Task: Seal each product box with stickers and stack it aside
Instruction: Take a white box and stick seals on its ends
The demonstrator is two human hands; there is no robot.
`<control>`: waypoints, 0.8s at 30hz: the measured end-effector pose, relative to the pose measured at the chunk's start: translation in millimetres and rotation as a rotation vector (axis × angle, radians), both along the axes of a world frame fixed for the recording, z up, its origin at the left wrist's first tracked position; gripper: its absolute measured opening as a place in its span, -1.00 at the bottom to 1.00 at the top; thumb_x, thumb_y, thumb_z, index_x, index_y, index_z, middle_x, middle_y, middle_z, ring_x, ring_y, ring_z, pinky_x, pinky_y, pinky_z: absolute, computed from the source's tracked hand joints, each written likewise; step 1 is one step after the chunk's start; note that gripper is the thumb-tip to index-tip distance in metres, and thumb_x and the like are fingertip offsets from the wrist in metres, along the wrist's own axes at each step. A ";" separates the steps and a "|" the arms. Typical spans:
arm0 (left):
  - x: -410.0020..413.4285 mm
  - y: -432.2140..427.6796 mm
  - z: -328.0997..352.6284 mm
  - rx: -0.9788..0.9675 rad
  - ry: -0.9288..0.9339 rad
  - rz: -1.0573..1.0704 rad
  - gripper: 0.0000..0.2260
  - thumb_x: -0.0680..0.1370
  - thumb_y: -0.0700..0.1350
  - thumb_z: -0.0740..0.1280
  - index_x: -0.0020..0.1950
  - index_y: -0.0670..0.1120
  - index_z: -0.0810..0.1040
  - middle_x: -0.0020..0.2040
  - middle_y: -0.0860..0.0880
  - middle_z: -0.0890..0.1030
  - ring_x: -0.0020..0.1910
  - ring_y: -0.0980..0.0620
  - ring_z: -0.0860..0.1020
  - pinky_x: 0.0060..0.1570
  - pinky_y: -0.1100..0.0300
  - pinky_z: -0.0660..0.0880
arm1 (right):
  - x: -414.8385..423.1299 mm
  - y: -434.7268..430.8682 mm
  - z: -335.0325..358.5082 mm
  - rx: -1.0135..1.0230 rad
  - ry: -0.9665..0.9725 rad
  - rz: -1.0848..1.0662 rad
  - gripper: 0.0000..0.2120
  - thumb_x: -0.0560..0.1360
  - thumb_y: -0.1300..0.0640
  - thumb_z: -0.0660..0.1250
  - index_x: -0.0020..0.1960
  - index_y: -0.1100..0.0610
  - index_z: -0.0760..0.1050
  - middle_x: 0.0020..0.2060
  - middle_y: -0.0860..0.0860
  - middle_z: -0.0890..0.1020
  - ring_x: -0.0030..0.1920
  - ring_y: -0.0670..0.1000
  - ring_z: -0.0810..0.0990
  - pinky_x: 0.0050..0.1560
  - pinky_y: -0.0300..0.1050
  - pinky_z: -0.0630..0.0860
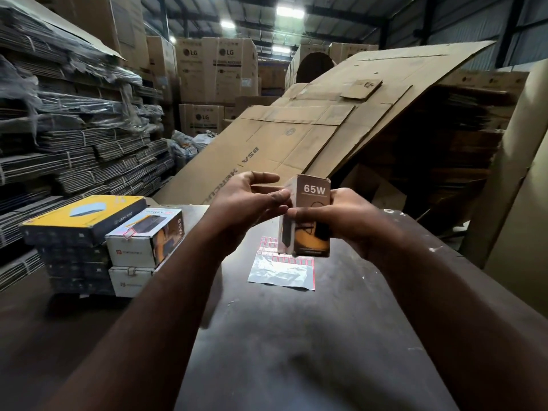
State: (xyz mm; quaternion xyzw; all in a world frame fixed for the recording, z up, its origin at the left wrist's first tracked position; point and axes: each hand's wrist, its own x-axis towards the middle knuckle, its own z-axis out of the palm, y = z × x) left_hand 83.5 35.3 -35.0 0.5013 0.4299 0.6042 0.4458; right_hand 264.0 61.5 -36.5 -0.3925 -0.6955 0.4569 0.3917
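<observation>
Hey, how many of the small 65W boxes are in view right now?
3. One upright in the right hand: held box. Two stacked left on the table: top box, bottom box. More may be hidden behind.

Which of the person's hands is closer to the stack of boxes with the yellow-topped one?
The left. The left hand is between the upright brown "65W" box and the stack with the yellow-topped box; the right hand grips the "65W" box, farther away.

Head-worn view, forward-down, close over table (296, 336)
</observation>
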 end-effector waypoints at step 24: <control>67.1 7.1 -53.0 -0.271 0.144 -0.234 -0.54 0.49 -0.15 0.52 0.37 -0.05 0.50 0.11 -0.09 0.72 0.08 -0.02 0.68 0.02 0.00 0.62 | 61.5 17.9 -37.5 -0.409 0.390 -0.155 -0.70 0.63 0.08 0.27 0.23 0.26 0.54 -0.07 0.16 0.66 -0.18 0.05 0.68 -0.15 -0.04 0.65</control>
